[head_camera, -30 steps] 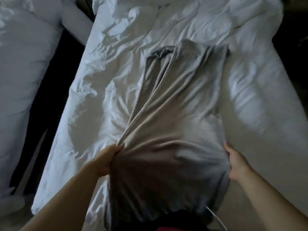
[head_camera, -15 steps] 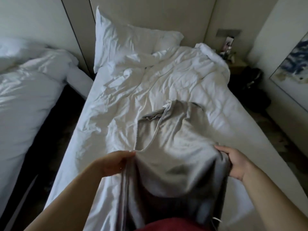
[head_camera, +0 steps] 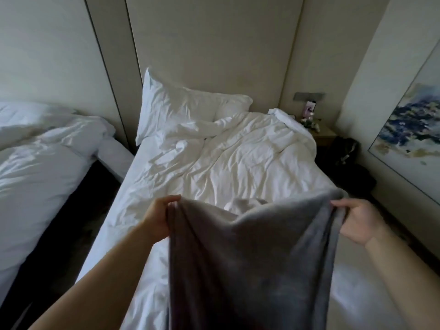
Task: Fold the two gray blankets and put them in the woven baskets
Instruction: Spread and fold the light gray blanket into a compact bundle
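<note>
A gray blanket hangs in front of me over the foot of a white bed. My left hand grips its upper left corner and my right hand grips its upper right corner. The top edge sags between the hands and the cloth drops down out of the frame. A second gray blanket and the woven baskets are not in view.
The bed carries a rumpled white duvet and a pillow at the headboard. A second white bed stands to the left across a dark gap. A nightstand with small items and a dark bag stand at the right wall.
The blanket lay stretched along the bed; both hands have lifted its near edge up off the bed. The view has tilted up toward the headboard.
</note>
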`<control>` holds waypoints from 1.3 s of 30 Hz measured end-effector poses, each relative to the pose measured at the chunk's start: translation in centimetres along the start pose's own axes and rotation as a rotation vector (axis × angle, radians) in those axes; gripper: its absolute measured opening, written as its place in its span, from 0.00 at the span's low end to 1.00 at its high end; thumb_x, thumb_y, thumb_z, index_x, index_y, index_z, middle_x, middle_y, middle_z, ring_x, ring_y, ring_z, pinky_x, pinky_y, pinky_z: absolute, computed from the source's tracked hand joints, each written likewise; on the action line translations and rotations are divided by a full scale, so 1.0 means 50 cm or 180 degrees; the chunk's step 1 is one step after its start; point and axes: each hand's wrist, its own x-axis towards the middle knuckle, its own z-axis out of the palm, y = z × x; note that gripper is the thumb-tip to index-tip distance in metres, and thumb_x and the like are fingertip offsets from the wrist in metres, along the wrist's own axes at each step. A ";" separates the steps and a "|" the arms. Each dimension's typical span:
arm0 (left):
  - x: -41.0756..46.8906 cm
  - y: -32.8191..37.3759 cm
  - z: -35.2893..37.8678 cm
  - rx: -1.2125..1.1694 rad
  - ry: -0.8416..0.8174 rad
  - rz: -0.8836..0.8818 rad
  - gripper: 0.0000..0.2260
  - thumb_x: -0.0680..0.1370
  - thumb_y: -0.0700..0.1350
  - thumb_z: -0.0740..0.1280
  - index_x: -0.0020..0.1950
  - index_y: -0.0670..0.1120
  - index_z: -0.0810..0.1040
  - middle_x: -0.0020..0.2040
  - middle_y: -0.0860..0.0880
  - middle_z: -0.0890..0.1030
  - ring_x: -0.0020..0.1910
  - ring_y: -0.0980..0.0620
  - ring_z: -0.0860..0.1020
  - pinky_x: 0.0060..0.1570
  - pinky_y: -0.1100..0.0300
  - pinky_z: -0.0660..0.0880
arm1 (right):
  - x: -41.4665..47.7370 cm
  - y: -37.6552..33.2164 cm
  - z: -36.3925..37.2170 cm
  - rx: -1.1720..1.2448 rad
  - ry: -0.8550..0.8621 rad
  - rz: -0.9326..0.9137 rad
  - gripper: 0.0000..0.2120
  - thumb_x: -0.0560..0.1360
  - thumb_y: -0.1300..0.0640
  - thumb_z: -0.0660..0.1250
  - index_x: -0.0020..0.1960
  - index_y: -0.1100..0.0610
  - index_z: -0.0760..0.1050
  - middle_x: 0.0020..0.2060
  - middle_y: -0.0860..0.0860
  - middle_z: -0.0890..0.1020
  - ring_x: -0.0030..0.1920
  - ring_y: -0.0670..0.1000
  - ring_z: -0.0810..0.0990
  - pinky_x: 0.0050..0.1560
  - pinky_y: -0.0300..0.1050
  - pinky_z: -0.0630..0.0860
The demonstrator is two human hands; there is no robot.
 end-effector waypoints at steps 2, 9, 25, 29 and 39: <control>0.007 0.031 0.003 -0.0228 -0.0051 0.0061 0.09 0.67 0.49 0.68 0.34 0.43 0.80 0.30 0.45 0.77 0.29 0.46 0.78 0.35 0.57 0.76 | 0.013 -0.028 0.007 0.0011 -0.0078 -0.0057 0.19 0.60 0.59 0.74 0.48 0.67 0.83 0.48 0.65 0.84 0.49 0.61 0.84 0.43 0.53 0.82; 0.041 0.132 0.041 0.0536 -0.0082 -0.0227 0.08 0.66 0.44 0.71 0.34 0.38 0.81 0.31 0.41 0.77 0.32 0.44 0.76 0.40 0.54 0.73 | 0.061 -0.083 0.051 -0.0811 0.0313 0.0406 0.12 0.65 0.59 0.68 0.44 0.64 0.82 0.38 0.62 0.84 0.37 0.58 0.84 0.43 0.50 0.77; 0.147 0.180 0.087 0.0422 0.0498 0.0953 0.10 0.67 0.33 0.61 0.44 0.41 0.77 0.41 0.41 0.76 0.43 0.43 0.74 0.44 0.54 0.72 | 0.167 -0.169 0.116 -0.1065 0.0260 -0.0151 0.21 0.70 0.73 0.59 0.61 0.61 0.71 0.50 0.62 0.78 0.48 0.60 0.78 0.50 0.53 0.76; 0.169 0.200 0.081 -0.0078 0.0666 0.1787 0.19 0.65 0.26 0.58 0.25 0.50 0.61 0.24 0.51 0.64 0.25 0.53 0.63 0.24 0.62 0.62 | 0.169 -0.233 0.164 -0.0753 0.0195 -0.1615 0.26 0.66 0.81 0.54 0.50 0.57 0.78 0.40 0.51 0.86 0.43 0.52 0.85 0.39 0.44 0.82; 0.230 -0.031 -0.024 0.1173 0.1202 -0.0280 0.13 0.77 0.44 0.66 0.33 0.44 0.79 0.27 0.47 0.77 0.23 0.50 0.73 0.28 0.62 0.71 | 0.233 0.127 0.012 -0.0297 0.1188 0.0615 0.09 0.70 0.70 0.51 0.35 0.64 0.68 0.19 0.57 0.77 0.25 0.55 0.80 0.25 0.41 0.77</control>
